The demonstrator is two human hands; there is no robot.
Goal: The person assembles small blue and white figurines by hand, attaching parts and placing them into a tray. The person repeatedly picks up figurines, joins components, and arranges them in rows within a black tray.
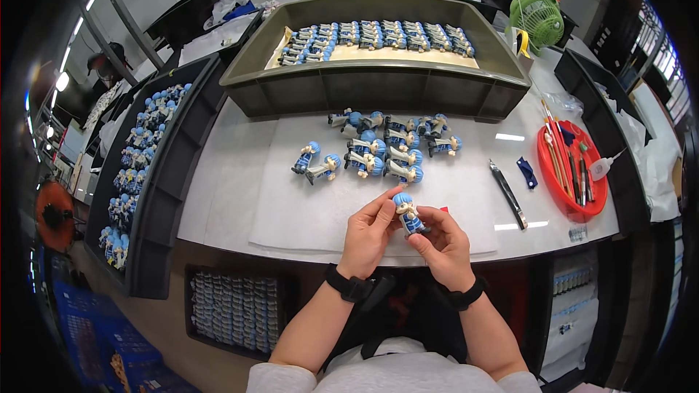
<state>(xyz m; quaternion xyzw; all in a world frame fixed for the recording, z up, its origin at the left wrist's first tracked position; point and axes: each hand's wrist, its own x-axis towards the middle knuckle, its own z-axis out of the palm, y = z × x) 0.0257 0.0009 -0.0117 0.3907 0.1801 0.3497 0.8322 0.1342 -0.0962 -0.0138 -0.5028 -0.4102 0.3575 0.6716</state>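
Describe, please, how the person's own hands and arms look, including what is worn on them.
The left hand and the right hand are bare, without gloves. A wide black band with a dark, boxy piece goes around the left wrist, and a similar dark band around the right. The forearms are uncovered up to short, light grey sleeves.

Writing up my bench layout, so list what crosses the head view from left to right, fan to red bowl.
Orange fan → black bin of figurines → left hand → held figurine → right hand → slim black-and-silver tool → red bowl.
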